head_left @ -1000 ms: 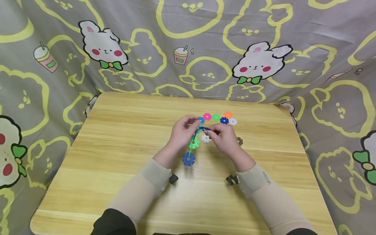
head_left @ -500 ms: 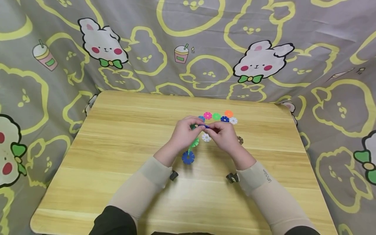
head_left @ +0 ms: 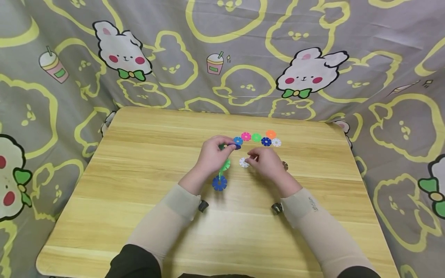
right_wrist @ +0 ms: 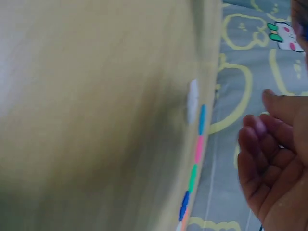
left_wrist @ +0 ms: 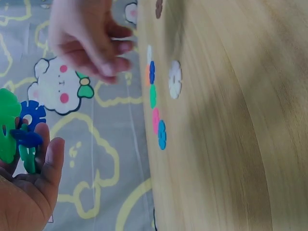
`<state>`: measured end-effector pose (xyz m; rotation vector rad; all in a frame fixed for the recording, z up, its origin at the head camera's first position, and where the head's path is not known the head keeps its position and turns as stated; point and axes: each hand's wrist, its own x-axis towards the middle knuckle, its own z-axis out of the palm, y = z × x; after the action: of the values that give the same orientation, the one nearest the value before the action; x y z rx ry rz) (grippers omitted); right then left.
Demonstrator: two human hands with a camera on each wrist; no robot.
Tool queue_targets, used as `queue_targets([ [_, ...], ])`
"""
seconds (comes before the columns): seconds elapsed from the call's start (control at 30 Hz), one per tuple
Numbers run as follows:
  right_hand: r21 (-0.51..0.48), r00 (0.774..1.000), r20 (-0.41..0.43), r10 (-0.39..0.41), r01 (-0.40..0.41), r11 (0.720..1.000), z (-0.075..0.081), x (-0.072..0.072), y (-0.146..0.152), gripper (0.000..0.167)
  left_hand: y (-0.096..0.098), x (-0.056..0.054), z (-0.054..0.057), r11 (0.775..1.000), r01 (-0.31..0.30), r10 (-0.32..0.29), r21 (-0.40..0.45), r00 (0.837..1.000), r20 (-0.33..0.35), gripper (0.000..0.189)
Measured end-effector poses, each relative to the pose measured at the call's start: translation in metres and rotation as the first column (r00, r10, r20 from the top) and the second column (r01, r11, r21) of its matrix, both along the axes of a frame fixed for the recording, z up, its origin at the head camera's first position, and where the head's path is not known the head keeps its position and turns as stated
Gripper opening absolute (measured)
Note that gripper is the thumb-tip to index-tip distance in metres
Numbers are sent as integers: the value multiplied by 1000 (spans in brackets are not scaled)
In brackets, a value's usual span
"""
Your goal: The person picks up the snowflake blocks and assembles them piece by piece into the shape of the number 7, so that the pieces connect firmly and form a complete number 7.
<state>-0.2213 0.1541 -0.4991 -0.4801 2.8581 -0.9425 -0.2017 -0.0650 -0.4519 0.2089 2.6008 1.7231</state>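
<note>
My left hand (head_left: 213, 154) pinches a chain of slotted plastic snowflake discs (head_left: 219, 183), in blue and green, joined at angles. Its lower end hangs down with a blue disc at the bottom; the fingers hide part of the upper end. In the left wrist view, a green disc (left_wrist: 7, 122) and a blue disc (left_wrist: 32, 114) show by the fingers. My right hand (head_left: 267, 164) holds nothing, its fingers loosely bent. On the table, a white snowflake disc (head_left: 243, 162) lies just left of its fingertips. The right wrist view shows that hand's palm (right_wrist: 284, 192) bare.
Farther back on the wooden table (head_left: 139, 185), loose discs lie in a row: light blue (head_left: 238, 141), pink (head_left: 246, 136), green (head_left: 256, 138), dark blue (head_left: 266, 141), orange (head_left: 271, 134) and white (head_left: 276, 142). A brown disc (head_left: 286, 166) sits partly behind the right hand. Patterned curtain (head_left: 243, 46) surrounds the table.
Both hands came together at a dark blue disc, then parted. The right hand let go and moved right and down toward the white disc; the left drew slightly left with the chain.
</note>
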Motion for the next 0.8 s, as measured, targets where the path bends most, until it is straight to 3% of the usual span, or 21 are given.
queue_targets([
  [0.13,83,997,70,12,-18,996,-6,-4,-3,34,0,0,-1,1000,-15,15,-3,1000,15,8],
  [0.43,205,996,76,38,-53,977,-20,-14,-5,42,-2,0,0,999,-37,38,-9,999,26,10],
  [0.57,218,996,78,40,-56,974,-23,-16,-7,43,-1,0,-1,999,-39,39,-7,999,20,10],
  [0.7,217,997,62,48,-61,974,-26,-17,-8,29,-1,0,-2,999,-46,46,-7,999,21,9],
  [0.8,219,997,61,52,-65,974,-27,-17,-9,34,-1,0,-3,999,-47,47,-6,999,26,9],
])
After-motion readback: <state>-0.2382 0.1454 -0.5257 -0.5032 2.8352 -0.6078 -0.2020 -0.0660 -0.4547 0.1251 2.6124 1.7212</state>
